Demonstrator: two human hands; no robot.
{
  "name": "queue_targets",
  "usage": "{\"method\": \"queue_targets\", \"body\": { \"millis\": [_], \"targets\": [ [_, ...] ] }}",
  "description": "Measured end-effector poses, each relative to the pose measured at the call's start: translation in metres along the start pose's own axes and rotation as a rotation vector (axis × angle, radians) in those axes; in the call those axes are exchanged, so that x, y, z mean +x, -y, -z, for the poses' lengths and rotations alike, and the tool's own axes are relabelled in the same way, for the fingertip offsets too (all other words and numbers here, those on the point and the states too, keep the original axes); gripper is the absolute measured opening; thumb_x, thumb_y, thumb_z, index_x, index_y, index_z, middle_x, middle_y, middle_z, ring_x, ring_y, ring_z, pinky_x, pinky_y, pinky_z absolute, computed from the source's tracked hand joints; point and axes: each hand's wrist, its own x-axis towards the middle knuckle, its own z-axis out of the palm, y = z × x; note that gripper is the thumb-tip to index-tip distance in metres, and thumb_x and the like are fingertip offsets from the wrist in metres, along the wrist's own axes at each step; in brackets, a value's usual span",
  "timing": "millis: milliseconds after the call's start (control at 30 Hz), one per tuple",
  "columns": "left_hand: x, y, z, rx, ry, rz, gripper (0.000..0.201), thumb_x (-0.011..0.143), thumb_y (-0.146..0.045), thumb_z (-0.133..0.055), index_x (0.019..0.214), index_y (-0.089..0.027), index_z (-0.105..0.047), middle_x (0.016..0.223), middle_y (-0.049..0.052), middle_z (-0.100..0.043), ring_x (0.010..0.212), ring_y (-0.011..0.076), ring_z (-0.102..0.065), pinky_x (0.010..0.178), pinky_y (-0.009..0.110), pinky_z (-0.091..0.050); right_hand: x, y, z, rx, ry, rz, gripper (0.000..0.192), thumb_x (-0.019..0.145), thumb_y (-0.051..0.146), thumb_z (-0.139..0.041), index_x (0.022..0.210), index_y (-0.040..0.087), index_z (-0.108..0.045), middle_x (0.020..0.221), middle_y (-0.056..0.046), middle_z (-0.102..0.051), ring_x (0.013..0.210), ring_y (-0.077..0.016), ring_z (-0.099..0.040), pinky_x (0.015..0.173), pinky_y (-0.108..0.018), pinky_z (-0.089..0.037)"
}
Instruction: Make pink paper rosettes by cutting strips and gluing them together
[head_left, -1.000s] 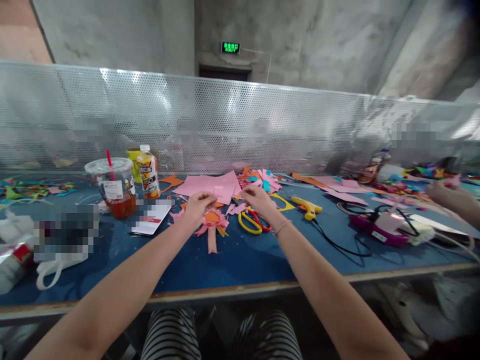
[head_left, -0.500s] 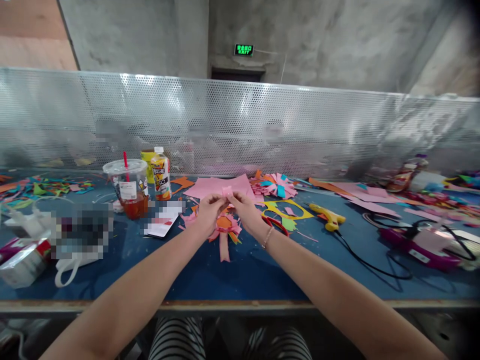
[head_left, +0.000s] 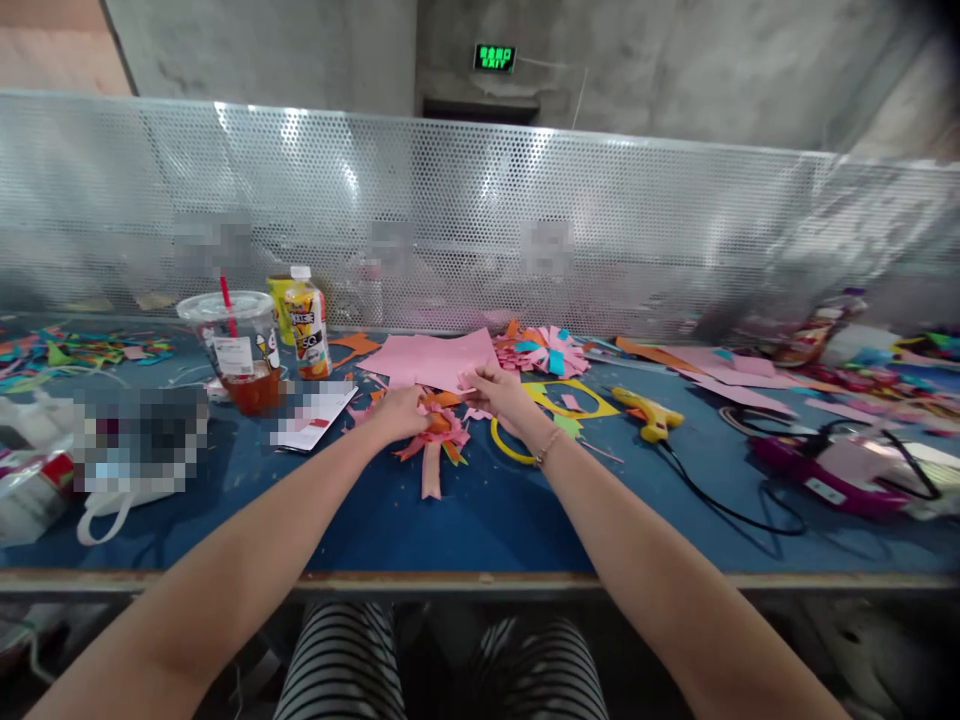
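Note:
My right hand (head_left: 504, 395) pinches a small pink paper piece (head_left: 468, 378) between thumb and fingers, just above a large pink sheet (head_left: 435, 358). My left hand (head_left: 399, 412) is closed, its fingertips at the upper left edge of a paper flower (head_left: 439, 428). Whatever those fingertips hold is hidden. The flower lies on the table, made of pink, orange and green strips, with one longer pale pink strip (head_left: 431, 472) pointing toward me. A yellow loop (head_left: 508, 445) shows beside my right wrist, partly covered by it.
On the left stand a lidded drink cup (head_left: 247, 350) and a bottle (head_left: 307, 325), with a white card (head_left: 319, 415) before them. A second paper flower (head_left: 553, 352) lies at the back. To the right are a yellow glue gun (head_left: 651, 414) with its cord and a purple device (head_left: 832, 475).
My hands were together on the small pink piece above the flower. They have parted: the left went down and left to the flower, the right moved right with the piece. The view tilted down.

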Motion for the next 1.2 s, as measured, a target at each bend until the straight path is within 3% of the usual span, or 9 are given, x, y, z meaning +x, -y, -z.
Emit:
{"method": "queue_targets", "body": {
  "millis": [267, 400, 533, 667, 867, 1200],
  "targets": [
    [0.000, -0.006, -0.003, -0.152, 0.049, -0.030, 0.030, 0.047, -0.005, -0.061, 0.073, -0.021, -0.059, 0.070, 0.001, -0.059, 0.069, 0.0173, -0.054, 0.065, 0.027, -0.039, -0.002, 0.005, 0.011, 0.055, 0.028, -0.021, 0.012, 0.071, 0.020, -0.065, 0.071, 0.016, -0.054, 0.066, 0.003, -0.058, 0.059, -0.0051, -0.059, 0.067, -0.019, -0.052],
    [0.003, -0.015, 0.001, -0.374, 0.022, -0.040, 0.030, 0.048, -0.005, -0.059, 0.075, -0.018, -0.057, 0.072, 0.000, -0.057, 0.070, 0.0137, -0.053, 0.066, 0.026, -0.041, 0.002, 0.006, 0.018, 0.030, -0.018, -0.020, 0.008, 0.071, 0.012, -0.062, 0.076, 0.016, -0.057, 0.063, 0.003, -0.058, 0.052, -0.0040, -0.055, 0.059, -0.017, -0.051],
    [0.004, -0.022, 0.006, -0.598, 0.008, -0.056, 0.035, 0.049, -0.010, -0.066, 0.083, -0.015, -0.060, 0.083, 0.002, -0.058, 0.076, 0.0124, -0.053, 0.070, 0.025, -0.042, 0.008, 0.004, 0.025, -0.048, -0.105, -0.021, 0.025, 0.069, 0.007, -0.060, 0.092, 0.017, -0.058, 0.065, 0.002, -0.061, 0.049, -0.0064, -0.057, 0.047, -0.016, -0.047],
    [0.005, -0.024, 0.011, -0.807, -0.018, 0.040, 0.037, 0.049, -0.016, -0.072, 0.084, -0.015, -0.060, 0.080, 0.001, -0.058, 0.069, 0.0102, -0.053, 0.063, 0.024, -0.042, 0.009, 0.000, 0.026, -0.151, -0.101, -0.021, 0.025, 0.069, 0.010, -0.064, 0.091, 0.016, -0.055, 0.072, -0.002, -0.065, 0.054, -0.0107, -0.063, 0.050, -0.020, -0.050],
    [0.005, -0.023, 0.014, -0.772, -0.065, 0.098, 0.032, 0.050, -0.018, -0.076, 0.078, -0.015, -0.062, 0.065, -0.002, -0.055, 0.049, 0.0054, -0.045, 0.044, 0.019, -0.033, 0.002, 0.001, 0.020, -0.196, 0.022, 0.003, 0.019, 0.068, 0.010, -0.067, 0.081, 0.015, -0.054, 0.066, -0.001, -0.063, 0.061, -0.0111, -0.065, 0.056, -0.020, -0.053],
    [0.011, -0.011, 0.007, -0.764, -0.068, 0.012, 0.035, 0.048, -0.023, -0.076, 0.079, -0.015, -0.063, 0.068, -0.001, -0.059, 0.063, 0.0097, -0.054, 0.060, 0.023, -0.043, -0.003, 0.003, 0.015, -0.290, 0.072, 0.009, 0.017, 0.069, 0.006, -0.061, 0.083, 0.015, -0.063, 0.066, -0.002, -0.065, 0.058, -0.0094, -0.062, 0.052, -0.018, -0.051]
  ]
}}
